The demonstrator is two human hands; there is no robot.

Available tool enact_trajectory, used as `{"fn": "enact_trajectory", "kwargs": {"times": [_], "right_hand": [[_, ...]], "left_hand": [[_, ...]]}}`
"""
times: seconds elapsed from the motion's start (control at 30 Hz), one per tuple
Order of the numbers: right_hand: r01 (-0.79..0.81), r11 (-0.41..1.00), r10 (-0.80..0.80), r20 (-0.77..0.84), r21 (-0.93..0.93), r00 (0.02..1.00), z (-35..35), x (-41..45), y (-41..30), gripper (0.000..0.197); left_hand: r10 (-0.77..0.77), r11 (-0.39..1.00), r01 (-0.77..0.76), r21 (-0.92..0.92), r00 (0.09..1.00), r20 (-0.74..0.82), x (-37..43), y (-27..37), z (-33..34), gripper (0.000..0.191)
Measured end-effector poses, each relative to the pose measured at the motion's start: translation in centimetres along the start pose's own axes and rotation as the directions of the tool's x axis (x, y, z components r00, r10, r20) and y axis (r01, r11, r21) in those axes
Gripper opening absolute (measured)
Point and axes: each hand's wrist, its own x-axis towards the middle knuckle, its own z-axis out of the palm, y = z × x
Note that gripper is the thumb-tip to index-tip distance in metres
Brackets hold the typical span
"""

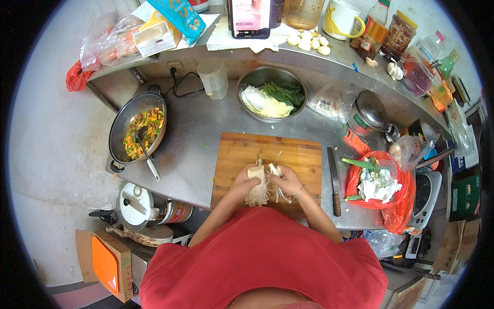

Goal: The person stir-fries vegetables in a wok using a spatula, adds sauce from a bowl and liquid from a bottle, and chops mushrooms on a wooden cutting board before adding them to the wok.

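Above the wooden cutting board point(270, 145), my left hand point(246, 181) grips a bunch of enoki mushrooms point(257, 193). Close beside it, my right hand point(287, 180) holds a smaller clump of enoki point(281, 193), its thin stems hanging down. A cleaver-like kitchen knife point(334, 174) with a wooden handle lies right of the board. Behind the board stands a steel bowl point(247, 110) of cabbage and leafy greens. On the left, a wok point(164, 133) holds diced orange and green food with a ladle point(146, 154) in it.
A red plastic bag point(405, 193) with white scraps lies at the right, near a lidded steel pot point(368, 112). Peeled garlic cloves point(305, 43), a phone point(251, 19), a mug point(341, 19) and jars stand on the raised shelf point(278, 56). A plastic jug point(213, 79) stands beneath it.
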Motion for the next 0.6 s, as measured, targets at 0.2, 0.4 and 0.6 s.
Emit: {"fn": "enact_trajectory", "kwargs": {"times": [0.2, 0.4, 0.6], "right_hand": [[0.178, 0.965, -0.175, 0.034, -0.191, 0.984, 0.2, -0.1, -1.3, 0.034], [0.158, 0.916, -0.197, -0.071, -0.367, 0.978, 1.4, -0.1, -0.8, 0.03], [0.16, 0.956, -0.203, -0.161, -0.246, 0.966, 2.0, 0.7, 1.7, 0.016]], "left_hand": [[0.118, 0.956, -0.143, 0.258, 0.987, 0.11, 0.9, -1.8, -0.3, 0.041], [0.231, 0.857, -0.25, 0.451, 0.968, 0.099, 1.1, -3.1, -0.3, 0.046], [0.248, 0.881, -0.268, 0.391, 0.963, 0.101, 0.4, -2.2, -0.1, 0.045]]}}
